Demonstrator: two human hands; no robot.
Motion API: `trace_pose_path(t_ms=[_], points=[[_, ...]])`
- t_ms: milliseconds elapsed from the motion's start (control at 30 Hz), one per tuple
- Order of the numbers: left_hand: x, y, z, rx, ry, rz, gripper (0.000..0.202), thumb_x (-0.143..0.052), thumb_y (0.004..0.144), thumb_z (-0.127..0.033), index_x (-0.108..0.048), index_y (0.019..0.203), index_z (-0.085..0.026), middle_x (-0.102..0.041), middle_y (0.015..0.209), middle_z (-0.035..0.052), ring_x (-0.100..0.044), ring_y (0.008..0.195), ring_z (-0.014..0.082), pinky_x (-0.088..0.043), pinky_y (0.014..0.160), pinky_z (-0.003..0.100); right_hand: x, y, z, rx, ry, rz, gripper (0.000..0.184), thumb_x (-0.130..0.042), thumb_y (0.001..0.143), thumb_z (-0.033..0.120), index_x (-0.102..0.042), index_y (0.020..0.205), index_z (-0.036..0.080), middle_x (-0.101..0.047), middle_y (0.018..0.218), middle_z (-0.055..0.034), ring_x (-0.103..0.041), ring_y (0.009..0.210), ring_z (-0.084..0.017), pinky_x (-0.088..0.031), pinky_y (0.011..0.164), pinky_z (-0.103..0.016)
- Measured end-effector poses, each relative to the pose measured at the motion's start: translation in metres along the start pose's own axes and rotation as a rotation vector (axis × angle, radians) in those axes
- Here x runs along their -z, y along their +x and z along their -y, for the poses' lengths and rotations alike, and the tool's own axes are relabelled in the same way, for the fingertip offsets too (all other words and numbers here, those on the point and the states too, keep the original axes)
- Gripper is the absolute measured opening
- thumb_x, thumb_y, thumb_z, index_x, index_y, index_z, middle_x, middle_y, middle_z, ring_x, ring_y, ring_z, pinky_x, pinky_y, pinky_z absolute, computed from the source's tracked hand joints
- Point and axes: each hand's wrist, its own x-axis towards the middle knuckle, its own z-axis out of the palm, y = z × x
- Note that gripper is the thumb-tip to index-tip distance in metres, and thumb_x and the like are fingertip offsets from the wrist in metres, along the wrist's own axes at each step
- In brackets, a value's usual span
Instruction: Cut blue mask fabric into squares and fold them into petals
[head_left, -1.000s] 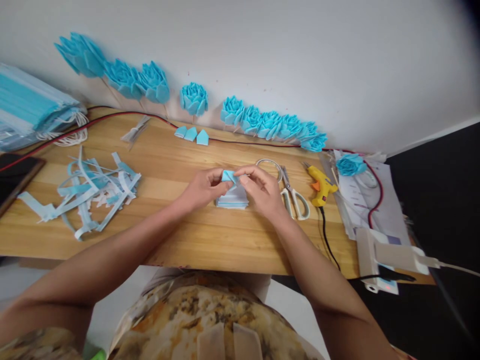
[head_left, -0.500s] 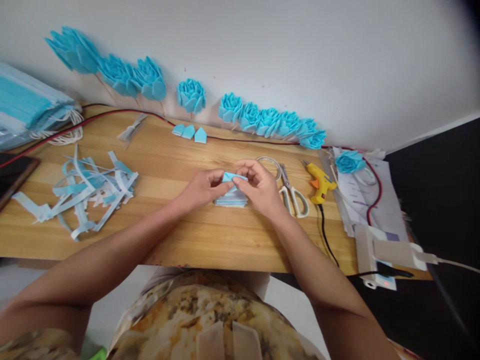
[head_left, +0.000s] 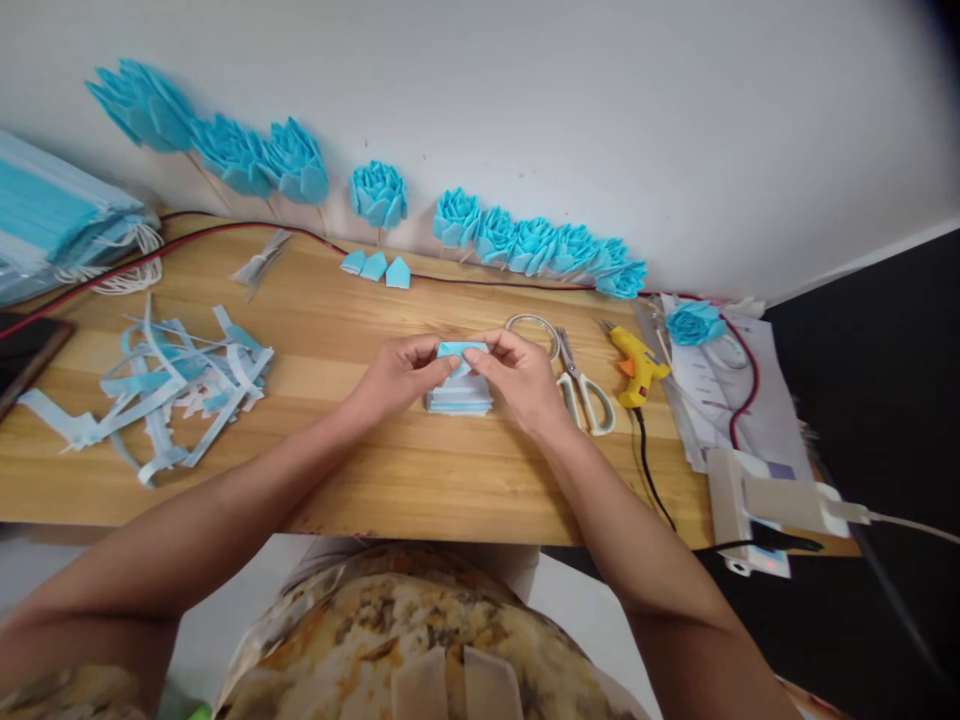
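Note:
Between my two hands is a small blue fabric piece (head_left: 461,350), with a fold along its edge. My left hand (head_left: 409,375) pinches its left side, thumb on top. My right hand (head_left: 516,375) pinches the right side, its thumb close to the left one. Just below lies a stack of cut blue and white fabric pieces (head_left: 460,402) on the table, partly hidden by my fingers. Behind my hands, three folded blue petals (head_left: 397,272) sit in a row. Scissors with white handles (head_left: 596,405) and a roll of tape (head_left: 536,325) lie right of my right hand.
A yellow glue gun (head_left: 636,365) with a black cord lies right of the scissors. Strip scraps (head_left: 169,385) pile up at left. Blue fabric flowers (head_left: 379,195) line the wall. A mask stack (head_left: 52,215), papers (head_left: 765,390) and a power strip (head_left: 727,500) flank the wooden table (head_left: 345,490).
My fingers have shifted on the blue piece: the right fingers have lowered behind it, and its top edge now looks straighter. The view has moved slightly.

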Motion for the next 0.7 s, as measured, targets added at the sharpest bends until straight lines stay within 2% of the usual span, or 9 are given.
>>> trace_pose_path(t_ms=[100, 267, 367, 467, 600, 700], points=[[-0.0013, -0.0008, -0.0022, 0.003, -0.017, -0.006, 0.032, -0.063, 0.080, -0.039, -0.049, 0.060, -0.018, -0.047, 0.054, -0.0041, -0.043, 0.051, 0.0080, -0.034, 0.049, 0.021, -0.0023, -0.0024, 0.0011, 0.017, -0.046, -0.032, 0.023, -0.075, 0.075, 0.041, -0.065, 0.079, 0.020, -0.060, 0.065, 0.0034, -0.050, 0.059, -0.010, -0.039, 0.054, -0.024], [-0.0032, -0.0024, -0.0023, -0.013, 0.025, -0.035, 0.034, -0.063, 0.080, -0.039, -0.047, 0.059, -0.018, -0.047, 0.054, -0.0038, -0.044, 0.052, 0.0083, -0.034, 0.050, 0.021, -0.0071, -0.0075, 0.0057, 0.166, -0.226, -0.115, 0.012, -0.066, 0.081, 0.032, -0.065, 0.076, 0.021, -0.063, 0.069, 0.0018, -0.053, 0.062, -0.011, -0.043, 0.059, -0.026], [-0.0034, -0.0029, -0.0021, -0.012, 0.050, -0.051, 0.033, -0.062, 0.081, -0.039, -0.047, 0.059, -0.018, -0.048, 0.055, -0.0033, -0.044, 0.053, 0.0087, -0.035, 0.050, 0.021, -0.0073, -0.0083, 0.0068, 0.199, -0.261, -0.128, 0.010, -0.065, 0.082, 0.030, -0.065, 0.076, 0.022, -0.064, 0.069, 0.0018, -0.055, 0.063, -0.012, -0.045, 0.062, -0.027], [-0.0029, -0.0023, -0.0023, -0.010, 0.022, -0.066, 0.032, -0.063, 0.080, -0.039, -0.048, 0.060, -0.018, -0.049, 0.054, -0.0034, -0.044, 0.052, 0.0086, -0.035, 0.049, 0.021, -0.0049, -0.0069, 0.0049, 0.137, -0.171, -0.110, 0.015, -0.065, 0.085, 0.035, -0.066, 0.078, 0.022, -0.062, 0.068, 0.0020, -0.057, 0.064, -0.013, -0.047, 0.064, -0.028], [-0.0016, -0.0009, -0.0026, 0.009, -0.022, -0.077, 0.031, -0.064, 0.079, -0.038, -0.050, 0.060, -0.018, -0.050, 0.053, -0.0038, -0.045, 0.050, 0.0083, -0.036, 0.049, 0.021, -0.0013, -0.0041, -0.0006, 0.057, 0.009, -0.077, 0.028, -0.061, 0.089, 0.049, -0.068, 0.082, 0.023, -0.064, 0.071, 0.0001, -0.062, 0.069, -0.015, -0.051, 0.070, -0.030], [-0.0008, -0.0004, -0.0026, 0.034, -0.048, -0.084, 0.031, -0.066, 0.078, -0.038, -0.051, 0.060, -0.018, -0.051, 0.052, -0.0036, -0.046, 0.050, 0.0084, -0.038, 0.050, 0.021, -0.0001, -0.0035, -0.0019, 0.046, 0.062, -0.042, 0.031, -0.062, 0.088, 0.052, -0.069, 0.081, 0.022, -0.065, 0.073, -0.0005, -0.062, 0.070, -0.015, -0.051, 0.072, -0.030]])
